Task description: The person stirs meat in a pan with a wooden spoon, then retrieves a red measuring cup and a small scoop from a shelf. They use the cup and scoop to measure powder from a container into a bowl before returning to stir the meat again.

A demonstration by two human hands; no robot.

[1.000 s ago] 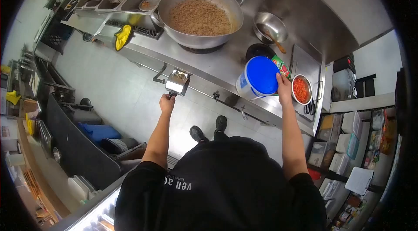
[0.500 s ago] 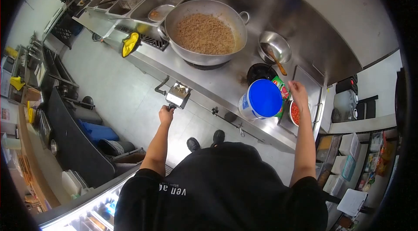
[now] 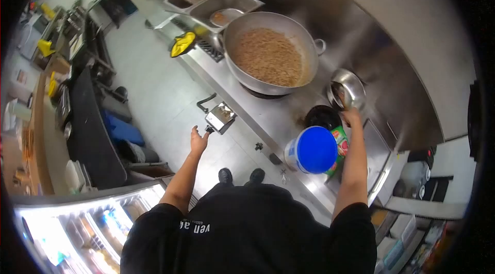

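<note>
Two bare hands work well apart. The right hand (image 3: pixel 352 117) is closed on the handle of a wooden utensil (image 3: pixel 342 98), whose head lies in a round, shiny steel bowl (image 3: pixel 355 86) just beyond it. The left hand (image 3: pixel 199 142) has its fingers spread just beside the black grip of a boxy metal fitting (image 3: pixel 220 117); whether they touch is unclear. Nearer the body than the right hand stands a white plastic bucket (image 3: pixel 291 154) with a smooth blue lid (image 3: pixel 317 149), beside a green packet (image 3: pixel 341 142), its print too small to read. White letters on the black shirt (image 3: pixel 247 232), between the arms, read "ven a".
</note>
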